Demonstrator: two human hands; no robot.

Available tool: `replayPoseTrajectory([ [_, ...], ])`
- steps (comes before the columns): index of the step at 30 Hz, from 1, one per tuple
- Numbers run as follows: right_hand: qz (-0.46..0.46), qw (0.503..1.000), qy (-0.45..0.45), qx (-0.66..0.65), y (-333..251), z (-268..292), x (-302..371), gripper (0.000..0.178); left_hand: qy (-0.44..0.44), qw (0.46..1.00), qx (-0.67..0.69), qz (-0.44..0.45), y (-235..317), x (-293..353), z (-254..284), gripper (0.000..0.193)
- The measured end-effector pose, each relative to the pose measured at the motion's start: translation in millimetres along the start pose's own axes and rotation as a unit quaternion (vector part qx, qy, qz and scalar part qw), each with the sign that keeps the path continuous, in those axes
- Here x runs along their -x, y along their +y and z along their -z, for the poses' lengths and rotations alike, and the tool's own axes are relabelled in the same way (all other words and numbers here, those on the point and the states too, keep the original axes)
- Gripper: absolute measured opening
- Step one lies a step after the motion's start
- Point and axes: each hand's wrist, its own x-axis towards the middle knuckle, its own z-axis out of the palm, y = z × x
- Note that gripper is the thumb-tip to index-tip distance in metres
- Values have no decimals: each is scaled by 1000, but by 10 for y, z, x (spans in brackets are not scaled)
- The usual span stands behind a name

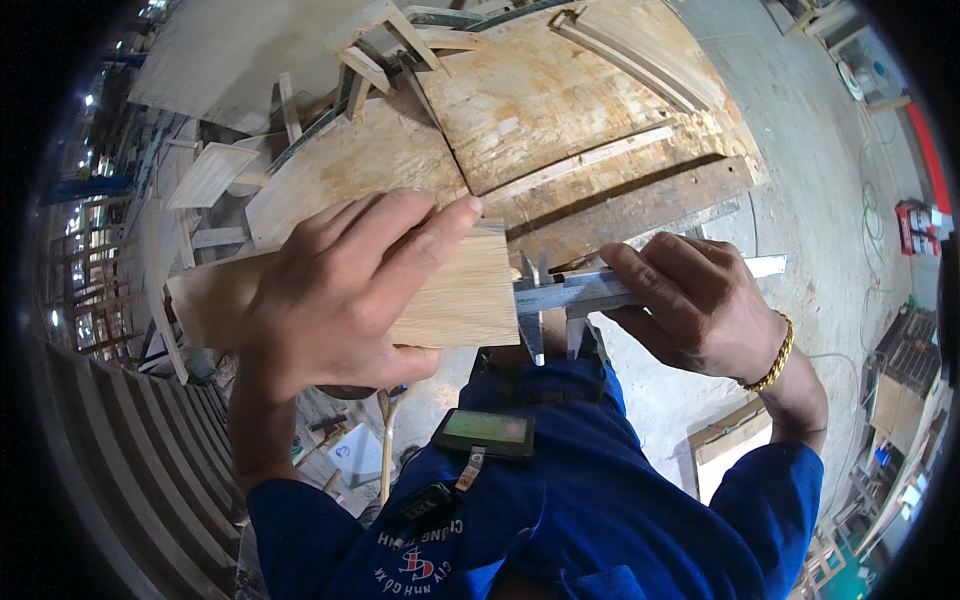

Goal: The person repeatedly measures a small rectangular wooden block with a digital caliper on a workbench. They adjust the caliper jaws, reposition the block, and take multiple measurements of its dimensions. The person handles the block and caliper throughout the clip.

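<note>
My left hand (350, 285) is closed around a pale wooden board (465, 290), its fingers over the far edge and thumb along the near edge. The board's right end points toward a metal vernier caliper (580, 292). My right hand (690, 300) grips the caliper by its beam, thumb along the top. The jaws hang down just right of the board's end, spread apart; whether they touch the wood I cannot tell. The beam's far tip sticks out to the right of my fingers.
Beyond my hands lies a worn plywood worktop (580, 120) with a thick weathered beam (640, 210) along its near side. Wood strips (640, 60) rest at its far right. A small wooden frame (385, 45) stands at the back. Stacked slats (130, 470) fill the lower left.
</note>
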Motion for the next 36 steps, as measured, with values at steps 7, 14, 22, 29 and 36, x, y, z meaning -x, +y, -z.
replayPoseTrajectory([
  [7, 4, 1000, 17, 9, -35, -25, 32, 49, -7, 1000, -13, 1, 38, 33, 19, 93],
  [14, 3, 1000, 13, 5, -45, -19, 43, 49, -16, 999, -28, 28, 82, 40, 23, 92],
  [22, -76, 986, 0, -146, 58, -58, 88, 50, -30, 1000, 3, 8, 39, -1, -72, 92],
  [29, -350, 767, 120, -524, 259, -925, 597, 59, 5, 998, 21, -64, 137, -447, -1023, 85],
  [36, -472, 574, 419, -521, 916, -1236, 647, 25, 237, 970, -47, 34, 163, -1062, -1827, 72],
])
